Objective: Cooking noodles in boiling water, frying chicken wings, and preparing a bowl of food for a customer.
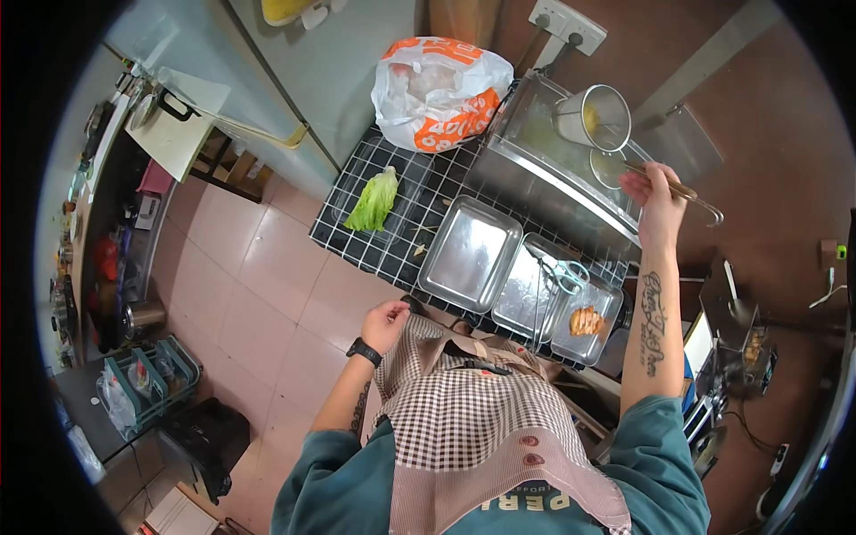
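Observation:
My right hand (652, 187) grips the handle (681, 190) of a strainer, which ends in a hook. A deep metal noodle strainer basket (592, 120) with some yellow food inside is tilted over a stainless-steel boiler (535, 134). A second round strainer (607, 168) shows beside it, lower in the boiler; which of the two the handle belongs to is hard to tell. Low in front of the apron, my left hand (386, 326) has its fingers curled together, with nothing visible in them. Sliced cooked meat (586, 321) lies on a small metal tray (582, 348).
On the wire-grid rack (321, 231) are a lettuce leaf (374, 200), a bare metal tray (471, 254) and another tray (518, 301) with light-blue-handled scissors (568, 275) and tongs. A plastic bag (438, 93) stands behind. A socket strip (568, 25) is above the boiler.

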A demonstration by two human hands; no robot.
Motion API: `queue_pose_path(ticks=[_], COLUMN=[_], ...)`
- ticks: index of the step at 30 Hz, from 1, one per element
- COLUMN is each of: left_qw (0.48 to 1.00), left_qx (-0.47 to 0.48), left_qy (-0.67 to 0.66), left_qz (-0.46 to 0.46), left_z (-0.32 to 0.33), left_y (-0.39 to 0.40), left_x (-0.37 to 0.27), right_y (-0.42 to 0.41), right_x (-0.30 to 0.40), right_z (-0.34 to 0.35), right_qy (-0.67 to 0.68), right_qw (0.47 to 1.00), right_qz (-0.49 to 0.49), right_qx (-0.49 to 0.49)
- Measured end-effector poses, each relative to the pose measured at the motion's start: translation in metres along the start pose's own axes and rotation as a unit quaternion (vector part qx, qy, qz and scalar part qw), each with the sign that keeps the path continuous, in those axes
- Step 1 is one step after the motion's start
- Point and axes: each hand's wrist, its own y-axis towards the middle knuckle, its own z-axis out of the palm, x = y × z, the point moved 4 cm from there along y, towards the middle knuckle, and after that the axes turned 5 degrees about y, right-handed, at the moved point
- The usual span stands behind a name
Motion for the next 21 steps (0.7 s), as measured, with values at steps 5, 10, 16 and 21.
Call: queue_pose_path(ticks=[5,10,16,21], left_qw=[1.0,1.0,0.999,0.987], left_qx=[0.004,0.01,-0.016,-0.021], left_qy=[0.022,0.013,-0.033,0.145], left_qz=[-0.01,-0.002,-0.005,0.06], left_z=[0.0,-0.005,-0.004,0.022], left_y=[0.002,0.013,0.002,0.065], left_x=[0.003,0.007,0.04,0.019], right_y=[-0.01,-0.002,-0.012,-0.003], right_x=[-0.022,-0.003,0.007,-0.008], right_z=[-0.009,-0.004,0.008,-0.017], right_qy=[-0.012,-0.034,-0.037,-0.058], right_qw=[0.999,0.998,0.998,0.998], right_qz=[-0.016,-0.027,-0.042,0.017], right_qx=[-0.041,-0.047,-0.024,-0.006])
